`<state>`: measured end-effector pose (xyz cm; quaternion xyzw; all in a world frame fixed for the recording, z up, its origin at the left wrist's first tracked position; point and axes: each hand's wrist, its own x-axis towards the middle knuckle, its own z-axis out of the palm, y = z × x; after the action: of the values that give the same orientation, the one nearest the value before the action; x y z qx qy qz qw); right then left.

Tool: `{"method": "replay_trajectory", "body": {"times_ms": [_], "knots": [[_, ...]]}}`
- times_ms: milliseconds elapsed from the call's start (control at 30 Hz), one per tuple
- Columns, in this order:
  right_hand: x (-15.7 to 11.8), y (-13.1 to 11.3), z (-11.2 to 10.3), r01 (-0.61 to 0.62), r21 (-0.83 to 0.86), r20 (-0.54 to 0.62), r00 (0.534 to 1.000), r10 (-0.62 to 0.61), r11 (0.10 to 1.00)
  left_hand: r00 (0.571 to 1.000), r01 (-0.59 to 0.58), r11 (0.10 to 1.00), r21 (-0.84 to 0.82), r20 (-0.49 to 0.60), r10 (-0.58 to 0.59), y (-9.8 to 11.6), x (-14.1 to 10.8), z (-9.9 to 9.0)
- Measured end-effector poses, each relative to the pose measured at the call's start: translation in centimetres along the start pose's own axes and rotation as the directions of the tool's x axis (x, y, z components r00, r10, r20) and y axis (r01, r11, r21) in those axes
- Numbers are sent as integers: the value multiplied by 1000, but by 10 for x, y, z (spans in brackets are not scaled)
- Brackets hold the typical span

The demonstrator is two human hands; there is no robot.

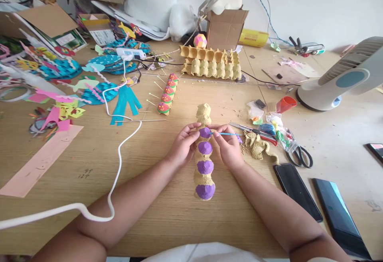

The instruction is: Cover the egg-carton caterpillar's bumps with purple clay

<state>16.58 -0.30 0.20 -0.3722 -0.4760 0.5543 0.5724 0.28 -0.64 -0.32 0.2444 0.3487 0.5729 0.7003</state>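
A strip cut from an egg carton (204, 179) lies lengthwise in front of me, with purple clay (205, 168) covering several of its bumps. The bump at its far end is bare cardboard. My left hand (183, 144) grips the strip's left side, fingertips beside the farthest purple bump. Between the thumb and fingers of my right hand (229, 146) is a thin blue clay tool (225, 134), its tip touching that same bump. A little purple clay (239, 138) lies just past my right hand, partly hidden.
A decorated carton caterpillar (168, 94) and egg cartons (215, 67) stand farther back. To the right are carton scraps (256, 145), a cutter knife (254, 131), scissors (300, 156), phones (297, 190) and a fan (338, 78). A white cable (119, 154) crosses the left side.
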Motion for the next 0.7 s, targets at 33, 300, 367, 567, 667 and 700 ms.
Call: {"method": "replay_trajectory", "body": {"times_ms": [33, 300, 367, 567, 667, 700], "knots": [[0, 0, 0, 9, -6, 4, 1000, -9, 1000, 1000, 11, 1000, -26, 7, -10, 0, 0, 0], [-3, -2, 0, 116, -213, 43, 993, -110, 970, 998, 41, 998, -49, 47, -39, 0, -1, 0], [-3, -1, 0, 149, -252, 34, 989, -145, 956, 998, 44, 998, -46, 51, -42, 0, -1, 1], [-5, -2, 1, 216, -304, 31, 976, -217, 928, 999, 17, 999, -35, 36, -16, 0, -3, 2], [-5, -4, 2, 185, -233, 43, 983, -180, 955, 1000, 9, 1000, -21, 27, -8, 1, -3, 2], [-5, -4, 2, 181, -227, 38, 984, -177, 957, 1000, 10, 1000, -17, 29, -10, 1, -3, 2]]}}
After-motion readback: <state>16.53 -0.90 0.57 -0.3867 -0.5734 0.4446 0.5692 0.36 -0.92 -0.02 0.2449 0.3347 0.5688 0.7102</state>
